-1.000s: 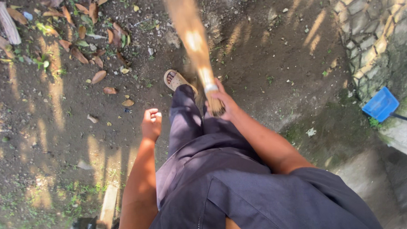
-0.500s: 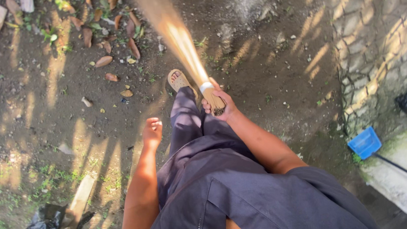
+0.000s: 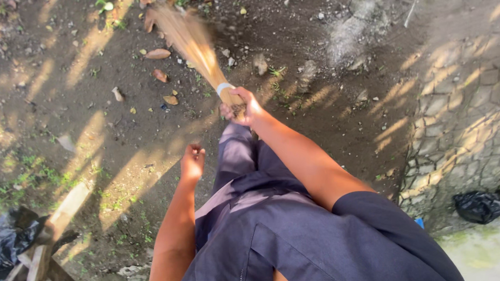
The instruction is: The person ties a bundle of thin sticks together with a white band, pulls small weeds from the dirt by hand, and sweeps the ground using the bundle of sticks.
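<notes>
Two black plastic bags are lying at the edges of the scene: one black bag (image 3: 7, 241) is slumping beside a rough wooden frame (image 3: 37, 265) at the lower left, and the other black bag (image 3: 480, 205) is sitting at the foot of the cracked stone paving (image 3: 465, 118) on the right; both are bunched shut, so what they are holding cannot be told. Between them the person is standing on bare, sun-dappled dirt (image 3: 314, 57). Their right hand (image 3: 241, 105) is clenching tightly around the bound neck of a straw broom (image 3: 190, 38), just below its white band, and the bristles are fanning out and blurring up and to the left over the ground. Their left hand (image 3: 192, 160) is hanging free with the fingers loosely curled, gripping nothing. Several dry leaves (image 3: 158, 54) and small stones are lying scattered just beside the bristles, and a pale grey patch (image 3: 349, 30) is showing farther right.
</notes>
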